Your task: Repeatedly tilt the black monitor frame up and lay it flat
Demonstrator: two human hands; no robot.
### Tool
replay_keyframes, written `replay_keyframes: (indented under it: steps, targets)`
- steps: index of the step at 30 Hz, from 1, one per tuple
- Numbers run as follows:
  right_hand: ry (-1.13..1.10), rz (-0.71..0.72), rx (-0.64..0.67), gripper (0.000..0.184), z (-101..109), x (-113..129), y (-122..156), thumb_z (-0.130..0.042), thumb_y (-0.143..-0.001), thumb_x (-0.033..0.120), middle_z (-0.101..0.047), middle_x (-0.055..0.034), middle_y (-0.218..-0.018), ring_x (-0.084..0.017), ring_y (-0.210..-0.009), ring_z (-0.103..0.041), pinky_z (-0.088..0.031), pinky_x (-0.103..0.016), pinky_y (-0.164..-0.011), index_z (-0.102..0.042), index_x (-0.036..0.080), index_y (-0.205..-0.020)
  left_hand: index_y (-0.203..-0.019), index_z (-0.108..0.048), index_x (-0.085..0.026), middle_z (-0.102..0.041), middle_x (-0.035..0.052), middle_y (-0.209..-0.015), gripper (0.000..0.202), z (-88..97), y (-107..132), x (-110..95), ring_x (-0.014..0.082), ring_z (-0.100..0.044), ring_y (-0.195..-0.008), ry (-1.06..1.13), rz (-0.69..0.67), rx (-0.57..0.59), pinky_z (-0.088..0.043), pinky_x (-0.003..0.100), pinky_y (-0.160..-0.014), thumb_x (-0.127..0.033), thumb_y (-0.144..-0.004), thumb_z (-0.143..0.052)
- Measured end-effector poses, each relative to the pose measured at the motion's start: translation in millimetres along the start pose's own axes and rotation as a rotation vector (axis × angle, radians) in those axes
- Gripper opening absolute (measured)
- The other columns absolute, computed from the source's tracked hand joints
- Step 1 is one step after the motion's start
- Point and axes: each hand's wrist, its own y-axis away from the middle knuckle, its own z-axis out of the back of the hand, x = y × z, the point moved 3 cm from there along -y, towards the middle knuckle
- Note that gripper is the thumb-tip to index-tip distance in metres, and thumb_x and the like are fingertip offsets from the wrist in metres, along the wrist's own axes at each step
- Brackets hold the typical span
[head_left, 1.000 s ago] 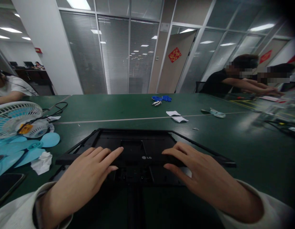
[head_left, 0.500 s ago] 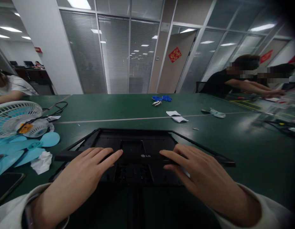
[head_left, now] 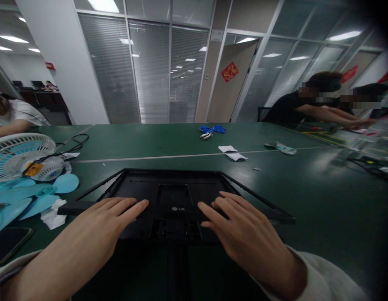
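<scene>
A thin black bezel frame with an LG logo (head_left: pixel 178 209) lies over a black monitor back housing (head_left: pixel 143 184), slightly shifted to the left. My left hand (head_left: pixel 102 225) grips the near bar of the bezel left of the logo, index finger stretched along it; its thumb is hidden. My right hand (head_left: pixel 247 225) holds the same bar right of the logo, thumb low and fingers over the top. Past both hands the ends of the bar stick out. A dark stand post (head_left: pixel 178 271) runs toward me below the housing.
On the left are a white fan (head_left: pixel 24 152), blue fan blades (head_left: pixel 44 190), crumpled tissue (head_left: pixel 54 217) and a phone (head_left: pixel 10 244). Blue gloves (head_left: pixel 212 129) and paper pieces (head_left: pixel 233 153) lie farther back on the green table (head_left: pixel 150 140). Other people work at both sides.
Both hands have moved left together with the bezel, and its near bar sits slightly lower in the view. The housing under it has stayed in place.
</scene>
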Motion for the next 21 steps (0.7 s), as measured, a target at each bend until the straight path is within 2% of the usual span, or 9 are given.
replay_keyframes:
  steps: [10,14,21]
  targets:
    - [-0.001,-0.017,0.043,0.029,-2,5,1,-0.055,-0.086,0.026,-0.06,-0.0024,-0.097,-0.019,-0.094,-0.054,-0.038,-0.036,-0.096,-0.057,0.024,-0.116,-0.139,-0.037,-0.036,-0.055,-0.0025,-0.131,0.079,2.7,0,-3,0.0205,-0.057,-0.114,0.029,0.009,0.061,-0.048,0.046,-0.097,0.001,-0.069,-0.032]
    - [-0.052,-0.029,0.089,0.03,-4,8,4,-0.057,-0.084,0.025,-0.059,-0.0006,-0.096,-0.018,-0.093,-0.054,-0.039,-0.035,-0.094,-0.056,0.025,-0.114,-0.135,-0.044,-0.034,-0.06,-0.0015,-0.126,0.064,3.6,2,-4,0.0215,-0.06,-0.11,0.062,-0.013,0.081,-0.05,0.045,-0.094,-0.005,-0.079,-0.034]
    - [-0.165,-0.024,0.177,0.027,-8,12,5,-0.058,-0.083,0.022,-0.056,0.003,-0.084,-0.013,-0.082,-0.054,-0.03,-0.038,-0.107,-0.057,0.026,-0.11,-0.132,-0.048,-0.033,-0.062,0.0012,-0.124,0.045,-4.5,5,-3,0.0225,-0.061,-0.11,0.106,-0.039,0.103,-0.046,0.041,-0.099,-0.019,-0.089,-0.045]
